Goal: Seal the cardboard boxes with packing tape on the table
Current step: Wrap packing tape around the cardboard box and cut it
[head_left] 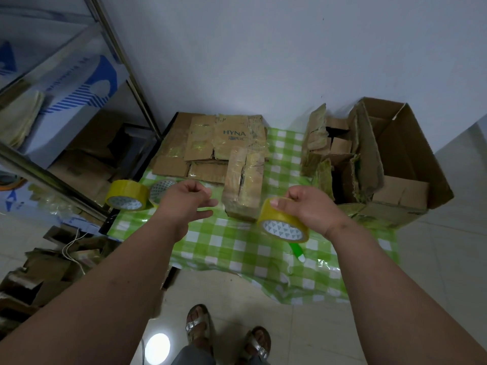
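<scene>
Grip, right: right hand [308, 206] grasps a yellow tape roll [283, 224] from above, fingers curled over its outer band, the printed core facing the camera.
Grip, left: left hand [185, 201] is loosely curled above the cloth; whether it pinches a clear tape end I cannot tell.
Held roll position: lifted above the green checked tablecloth [237, 246], just right of the small box.
Small box: taped cardboard box [243, 185] lies on the cloth between the two hands, its top covered in glossy tape.
Flattened cartons: a stack of flat cardboard [210, 143], one printed HYNA, lies behind the small box against the wall.
Spare rolls: a second yellow roll [126, 194] and a clear roll [160, 189] sit at the cloth's left edge, beside the left hand.
Large carton: open cardboard box [400, 164] at the right, with torn cardboard pieces beside it.
Green-handled tool: [296, 250] lies on the cloth beneath the held roll, partly hidden.
Shelving: metal rack [126, 69] at the left holds cartons.
</scene>
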Motion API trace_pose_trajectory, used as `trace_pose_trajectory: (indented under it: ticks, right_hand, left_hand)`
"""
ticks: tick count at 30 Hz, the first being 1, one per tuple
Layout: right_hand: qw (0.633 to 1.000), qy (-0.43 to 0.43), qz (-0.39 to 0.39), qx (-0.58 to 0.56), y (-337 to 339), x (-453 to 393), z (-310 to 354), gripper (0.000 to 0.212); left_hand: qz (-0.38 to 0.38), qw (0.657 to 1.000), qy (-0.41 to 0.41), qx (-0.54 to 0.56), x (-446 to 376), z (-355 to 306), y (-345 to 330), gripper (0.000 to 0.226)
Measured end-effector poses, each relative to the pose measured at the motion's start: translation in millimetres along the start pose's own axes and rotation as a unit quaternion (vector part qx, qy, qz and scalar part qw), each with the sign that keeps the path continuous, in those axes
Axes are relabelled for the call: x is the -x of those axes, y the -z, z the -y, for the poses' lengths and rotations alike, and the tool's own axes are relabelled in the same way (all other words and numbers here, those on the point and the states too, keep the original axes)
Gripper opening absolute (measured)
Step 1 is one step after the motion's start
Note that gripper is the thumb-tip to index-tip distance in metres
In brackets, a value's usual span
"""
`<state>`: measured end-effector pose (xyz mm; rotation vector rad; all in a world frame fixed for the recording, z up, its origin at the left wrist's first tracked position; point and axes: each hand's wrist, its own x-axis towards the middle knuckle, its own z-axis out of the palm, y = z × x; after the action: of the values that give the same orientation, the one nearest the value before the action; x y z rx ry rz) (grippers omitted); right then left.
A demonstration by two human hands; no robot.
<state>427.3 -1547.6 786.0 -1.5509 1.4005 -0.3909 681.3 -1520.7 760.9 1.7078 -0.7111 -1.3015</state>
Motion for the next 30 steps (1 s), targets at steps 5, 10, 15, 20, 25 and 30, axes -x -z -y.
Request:
trace_pose_trajectory:
  ticks: [5, 10, 15, 20, 25, 30]
  right_hand:
    - [0.996, -0.011, -0.007, -0.089, 13, 0, -1, 0.028]
    - [0.996, -0.017, -0.007, -0.092, 18, -8, -4, 0.022]
    - [0.994, -0.022, -0.047, 0.093, 16, -17, -9, 0.025]
    - [0.993, -0.031, -0.076, 0.089, 5, -21, -17, 0.025]
    - [0.99, -0.046, -0.083, 0.1, 0, -30, -22, 0.023]
    - [0.988, -0.059, -0.077, 0.122, -5, -37, -26, 0.022]
  left_hand:
    - [-0.016, 1.0, -0.006, -0.001, -7, -2, 2, 0.017]
    - [-0.033, 0.999, 0.004, -0.003, -17, 3, -1, 0.01]
    - [-0.056, 0.998, 0.011, -0.01, -24, 8, -5, 0.016]
    - [-0.061, 0.998, 0.016, -0.021, -32, 4, -2, 0.011]
    - [-0.067, 0.996, 0.051, -0.012, -36, 15, 1, 0.015]
    - [-0.07, 0.996, 0.058, -0.018, -41, 21, 1, 0.015]
